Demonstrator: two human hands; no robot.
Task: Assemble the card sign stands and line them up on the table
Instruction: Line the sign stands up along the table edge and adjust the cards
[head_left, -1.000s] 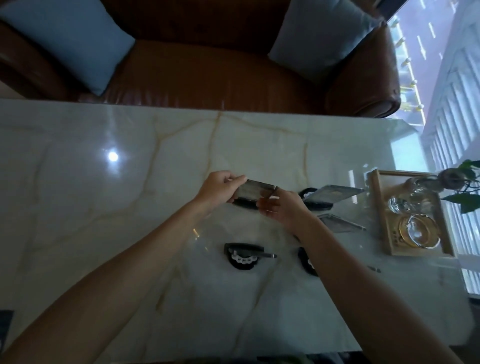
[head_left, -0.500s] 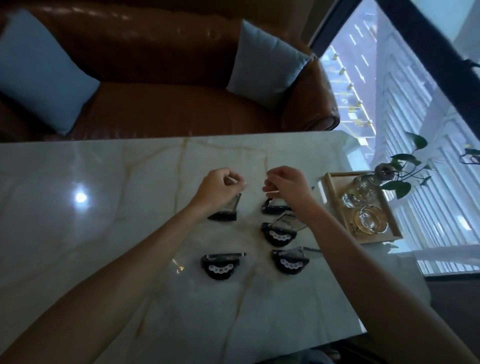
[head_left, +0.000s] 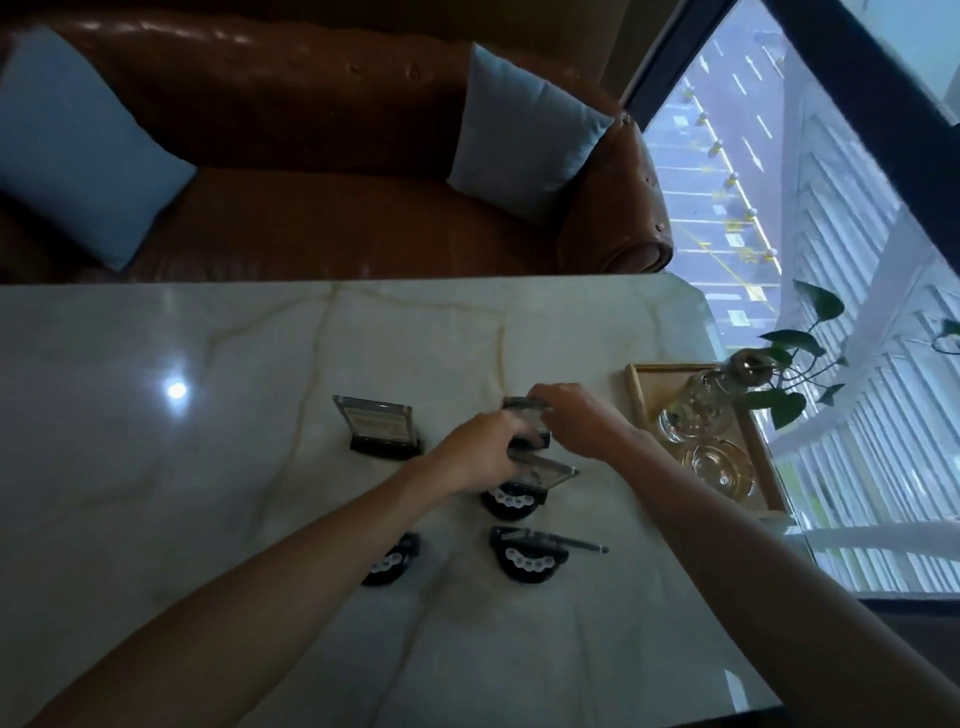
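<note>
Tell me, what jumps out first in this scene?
Two bare hands meet mid-table: the left hand and right hand both grip a clear card sign stand. To their left an assembled stand sits upright by itself on the pale marble table, and black bases lie nearer the camera. At the right edge a wooden tray holds glassware beside a bright window.

Both forearms bare, no sleeves, no rings/watch on either hand
</note>
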